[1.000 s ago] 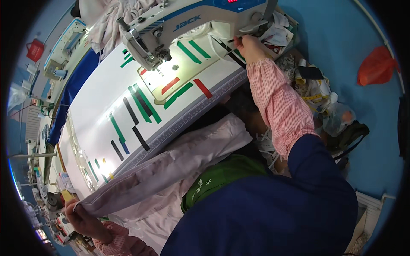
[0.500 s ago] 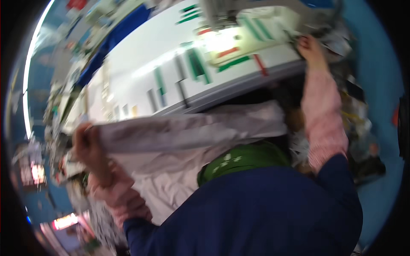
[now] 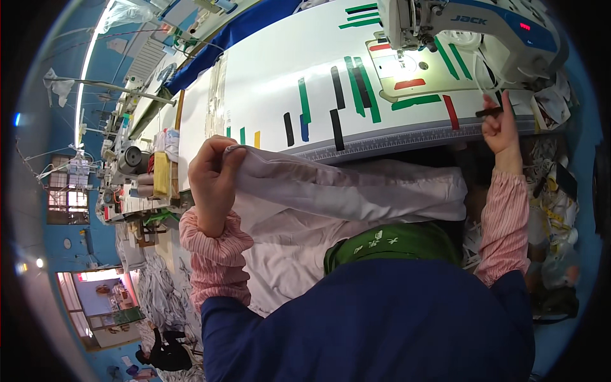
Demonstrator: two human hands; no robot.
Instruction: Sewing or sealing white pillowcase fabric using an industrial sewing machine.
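Note:
My left hand [image 3: 216, 175] pinches the corner of a pale pinkish-white cloth [image 3: 356, 197] between thumb and fingers, lifting it at the table's front edge. The cloth stretches to the right in a long folded band and drapes down over my lap. My right hand [image 3: 499, 127] is at the table's right end, just below the sewing machine [image 3: 458, 28]. Its index finger points up, and the other fingers are closed around a short, dark, bar-like tool [image 3: 489, 112] whose exact kind I cannot make out. The lit needle plate [image 3: 414, 67] is to the left of that hand.
Green, black and red tape strips [image 3: 337, 88] mark the white tabletop [image 3: 267, 70], and a ruler [image 3: 407, 135] runs along its front edge. Scraps and bags [image 3: 554, 223] are heaped at the right. White cloth [image 3: 162, 286] lies piled at the left, near another person [image 3: 168, 353].
My left hand still holds the cloth, and the picture has swung so the table appears farther right. My right hand has come away from the cloth by the machine, its index finger now raised.

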